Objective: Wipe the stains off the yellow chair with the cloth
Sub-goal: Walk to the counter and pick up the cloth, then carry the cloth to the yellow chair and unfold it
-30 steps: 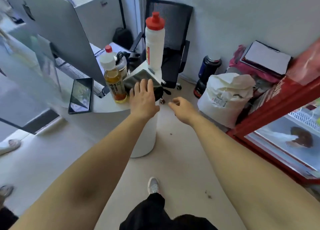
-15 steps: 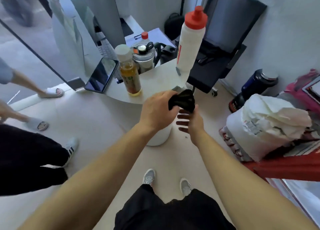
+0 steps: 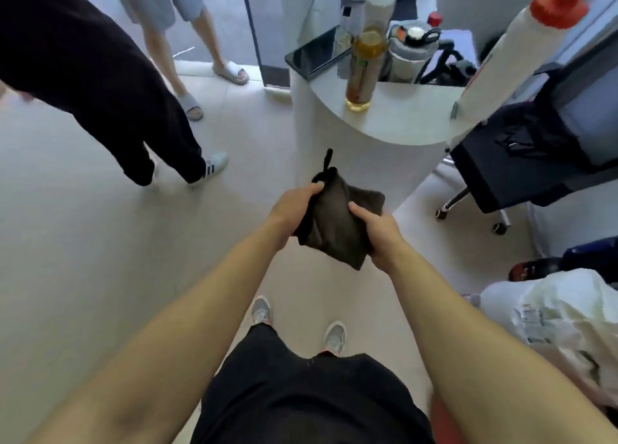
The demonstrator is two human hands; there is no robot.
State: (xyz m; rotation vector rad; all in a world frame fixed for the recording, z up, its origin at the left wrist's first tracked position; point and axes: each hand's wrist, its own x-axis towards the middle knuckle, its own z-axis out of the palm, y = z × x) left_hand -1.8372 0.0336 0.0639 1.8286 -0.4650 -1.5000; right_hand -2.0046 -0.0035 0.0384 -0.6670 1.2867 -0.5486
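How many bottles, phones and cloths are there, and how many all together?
Bottles: 3, the tea bottle, the white squeeze bottle with the red cap and the grey flask.
Phones: 1, the black phone on the white counter.
Cloths: 1, the dark cloth, held by the left hand and right hand.
Total: 5

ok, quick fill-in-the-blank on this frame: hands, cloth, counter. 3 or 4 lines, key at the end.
1. The dark folded cloth is held by ____ hands, the left hand and the right hand.
2. The amber-liquid bottle stands on the curved white ____.
3. The tall white squeeze bottle has a ____ cap.
4. The yellow chair is ____ in view.

Missing: both; counter; red; not
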